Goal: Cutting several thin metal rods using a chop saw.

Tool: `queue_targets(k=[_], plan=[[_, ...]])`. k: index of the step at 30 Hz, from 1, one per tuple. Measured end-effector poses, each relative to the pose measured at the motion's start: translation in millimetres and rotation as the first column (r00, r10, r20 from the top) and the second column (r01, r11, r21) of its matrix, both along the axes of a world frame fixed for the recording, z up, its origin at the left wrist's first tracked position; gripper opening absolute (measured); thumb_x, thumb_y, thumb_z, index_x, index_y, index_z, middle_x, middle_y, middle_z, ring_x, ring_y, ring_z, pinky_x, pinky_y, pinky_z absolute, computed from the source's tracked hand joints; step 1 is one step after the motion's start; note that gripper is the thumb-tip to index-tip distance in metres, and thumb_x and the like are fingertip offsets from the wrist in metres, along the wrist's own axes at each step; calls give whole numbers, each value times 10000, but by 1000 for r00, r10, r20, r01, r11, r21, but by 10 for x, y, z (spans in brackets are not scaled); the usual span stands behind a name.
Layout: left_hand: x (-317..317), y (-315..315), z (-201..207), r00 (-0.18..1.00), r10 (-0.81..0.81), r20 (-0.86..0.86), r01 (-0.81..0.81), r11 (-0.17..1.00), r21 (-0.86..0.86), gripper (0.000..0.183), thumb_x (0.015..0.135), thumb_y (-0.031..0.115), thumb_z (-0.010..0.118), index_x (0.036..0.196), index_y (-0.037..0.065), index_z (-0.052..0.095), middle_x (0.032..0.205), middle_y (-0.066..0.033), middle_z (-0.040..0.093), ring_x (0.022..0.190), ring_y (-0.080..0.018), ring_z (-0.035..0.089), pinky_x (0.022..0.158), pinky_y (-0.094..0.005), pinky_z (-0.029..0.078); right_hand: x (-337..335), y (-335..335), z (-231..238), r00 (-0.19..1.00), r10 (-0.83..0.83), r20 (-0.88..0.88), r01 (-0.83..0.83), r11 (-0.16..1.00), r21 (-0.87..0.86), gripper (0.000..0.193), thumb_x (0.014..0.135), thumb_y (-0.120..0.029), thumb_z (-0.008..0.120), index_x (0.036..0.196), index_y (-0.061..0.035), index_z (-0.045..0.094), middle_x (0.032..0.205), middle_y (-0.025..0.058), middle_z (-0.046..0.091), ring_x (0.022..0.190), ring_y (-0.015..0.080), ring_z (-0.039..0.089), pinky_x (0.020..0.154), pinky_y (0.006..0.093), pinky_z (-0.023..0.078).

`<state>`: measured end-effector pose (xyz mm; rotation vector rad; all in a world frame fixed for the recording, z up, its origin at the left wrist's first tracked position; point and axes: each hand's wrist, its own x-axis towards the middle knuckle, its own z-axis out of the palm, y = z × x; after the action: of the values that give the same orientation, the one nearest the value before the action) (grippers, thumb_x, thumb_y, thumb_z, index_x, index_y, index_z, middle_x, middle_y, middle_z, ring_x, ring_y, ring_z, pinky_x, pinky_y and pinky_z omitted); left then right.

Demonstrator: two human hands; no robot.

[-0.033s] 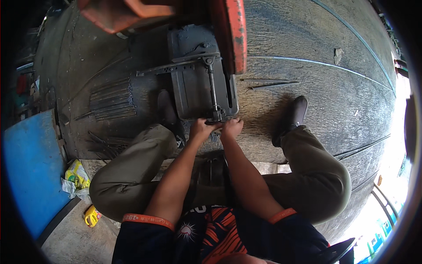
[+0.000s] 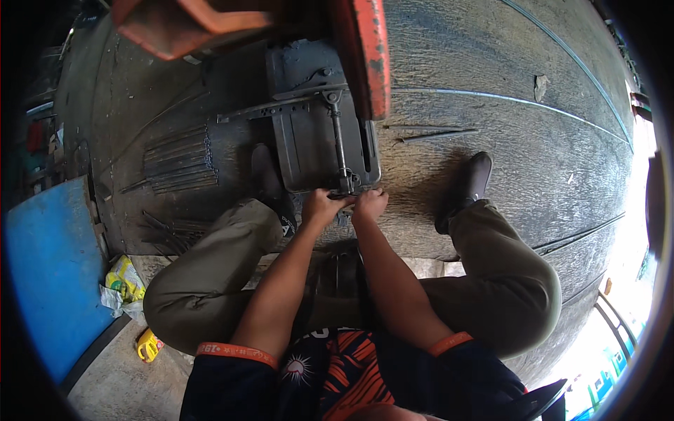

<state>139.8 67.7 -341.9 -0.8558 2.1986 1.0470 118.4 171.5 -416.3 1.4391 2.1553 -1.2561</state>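
Between my feet stands a cut-off saw, its dark metal base (image 2: 302,158) flat on the ground and its worn red guard (image 2: 371,67) rising above. A threaded vise screw (image 2: 339,144) runs along the base toward me. At its near end my left hand (image 2: 320,208) and my right hand (image 2: 370,205) are close together, fingers closed on the small crank handle (image 2: 345,196), which they partly hide. Across the base behind the screw lies a flat, holed metal bar (image 2: 260,111).
Left of the saw lies a stack of short metal rods (image 2: 181,161). Two loose rods (image 2: 437,132) and a long thin rod (image 2: 491,96) lie to the right. A blue panel (image 2: 53,274), a yellow packet (image 2: 125,281) and a yellow tape measure (image 2: 148,346) are at the left.
The red guard sits slightly farther left in the picture. Both hands remain at the handle, with hardly any visible shift.
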Motion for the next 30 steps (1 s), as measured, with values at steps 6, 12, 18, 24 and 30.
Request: queue_targets(k=[6, 12, 18, 24, 30], plan=[[-58, 149, 161, 980, -3, 201, 72, 939, -336, 626, 626, 585, 816, 899, 26, 740, 934, -226, 704, 868, -383, 685, 756, -425, 534, 125, -15, -405, 987, -137, 83, 151, 969, -195, 377, 916, -261, 515, 1089, 63, 603, 993, 280, 653, 952, 425, 631, 854, 478, 459], [58, 209, -238, 991, -20, -130, 19, 1000, -11, 571, 683, 525, 800, 867, -10, 726, 826, -187, 721, 770, -340, 697, 722, -419, 521, 313, 395, -1203, 985, 153, -78, -165, 970, -177, 199, 780, -193, 698, 890, -27, 715, 974, 163, 710, 895, 287, 699, 751, 362, 544], [786, 59, -568, 15, 766, 642, -667, -471, 578, 575, 875, 644, 551, 766, 80, 582, 621, -25, 507, 622, -201, 535, 684, -364, 466, 280, 22, 148, 997, -64, 41, 68, 991, -111, 497, 912, -412, 559, 1105, 45, 598, 1110, 263, 640, 1093, 433, 587, 931, 494, 452], [445, 81, -1104, 388, 435, 813, -770, -331, 545, 397, 919, 429, 529, 974, 52, 640, 787, -76, 622, 682, -231, 596, 663, -397, 528, 428, 48, 523, 936, 345, 72, -341, 938, -54, 590, 852, -416, 633, 1245, -11, 460, 1108, 271, 634, 1042, 479, 600, 912, 521, 460], [529, -166, -1737, 380, 198, 904, -899, -151, 411, 436, 891, 436, 522, 1010, 29, 625, 937, -151, 658, 833, -312, 645, 765, -525, 521, 222, -102, 971, 610, 789, -75, -791, 612, -5, 451, 784, -367, 651, 1014, 18, 609, 983, 264, 680, 937, 442, 655, 813, 498, 523]])
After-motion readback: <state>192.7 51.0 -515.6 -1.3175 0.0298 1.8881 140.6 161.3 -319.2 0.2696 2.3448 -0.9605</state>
